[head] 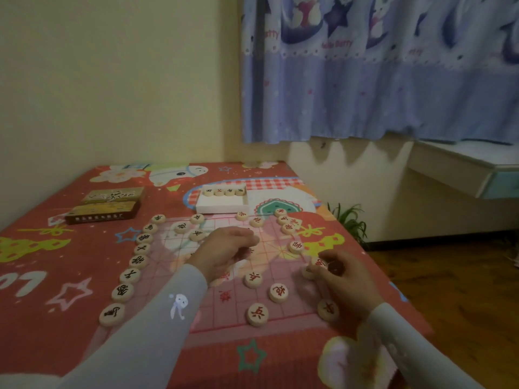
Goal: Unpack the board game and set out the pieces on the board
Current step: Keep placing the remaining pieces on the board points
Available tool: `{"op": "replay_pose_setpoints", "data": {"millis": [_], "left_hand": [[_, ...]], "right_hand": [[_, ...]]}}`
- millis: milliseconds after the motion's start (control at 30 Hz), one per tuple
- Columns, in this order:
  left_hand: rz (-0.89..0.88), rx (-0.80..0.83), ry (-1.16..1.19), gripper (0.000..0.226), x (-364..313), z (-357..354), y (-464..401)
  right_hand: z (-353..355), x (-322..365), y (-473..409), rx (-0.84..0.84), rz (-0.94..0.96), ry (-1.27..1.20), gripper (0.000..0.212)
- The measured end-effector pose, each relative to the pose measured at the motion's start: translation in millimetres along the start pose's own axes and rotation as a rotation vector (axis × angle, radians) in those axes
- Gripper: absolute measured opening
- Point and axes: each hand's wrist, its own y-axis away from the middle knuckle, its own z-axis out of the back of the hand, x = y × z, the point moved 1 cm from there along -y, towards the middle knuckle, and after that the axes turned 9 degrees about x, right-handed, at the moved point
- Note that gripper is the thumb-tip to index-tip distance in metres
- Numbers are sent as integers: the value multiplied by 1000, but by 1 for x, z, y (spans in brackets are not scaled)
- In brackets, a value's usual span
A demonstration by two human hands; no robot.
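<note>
A: Pieces, right side: the right hand (344, 273) pinches one round wooden piece (318, 262) with red lettering at its fingertips, just above the right edge of the board (224, 304). A second disc (308, 272) lies touching those fingers.

B: And the left hand (224, 252)?

A: Curled, palm down, over the middle of the board. Whether it grips a piece cannot be told; the fingers hide whatever lies under them.

B: Moving outward, where do the remaining pieces stand?

A: Black-lettered discs (131, 275) run in a column along the board's left edge. Red-lettered discs (295, 246) curve along the right edge, with a few more (257, 314) near the front. Four pieces (224, 191) stay in the white tray (222, 206) behind the board. The box lid (104, 211) rests further left on the tabletop (56, 262), well apart.

B: What could go wrong from here?

A: Probably three things. The board is a thin translucent sheet over a patterned cloth, so its lines read faintly and a piece may land off its point. The left sleeve (157, 310) lies across the board, and dragging it could shift the sheet or nearby discs. The right-hand column sits near the tabletop's edge; a nudge from the right hand might roll a disc to the floor.
</note>
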Motion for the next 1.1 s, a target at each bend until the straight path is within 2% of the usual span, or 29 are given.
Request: {"op": "replay_pose_setpoints", "data": {"millis": [200, 400, 600, 767, 833, 933, 1100], "left_hand": [[2, 82, -51, 31, 8, -27, -2], [-48, 141, -397, 37, 10, -35, 4], [-93, 208, -462, 40, 8, -36, 7], [-50, 235, -331, 37, 11, -39, 5], [-15, 252, -279, 35, 13, -42, 4], [34, 290, -157, 32, 14, -45, 2], [81, 342, 44, 42, 4, -44, 1]], "right_hand": [[0, -16, 22, 86, -32, 18, 16], [-5, -12, 24, 152, -68, 113, 13], [-5, -10, 20, 162, -91, 141, 16], [-7, 3, 11, 8, 13, 84, 11], [-10, 13, 5, 50, 89, 88, 13], [-17, 27, -6, 152, 171, 51, 30], [-25, 41, -19, 319, 246, -58, 31]]}}
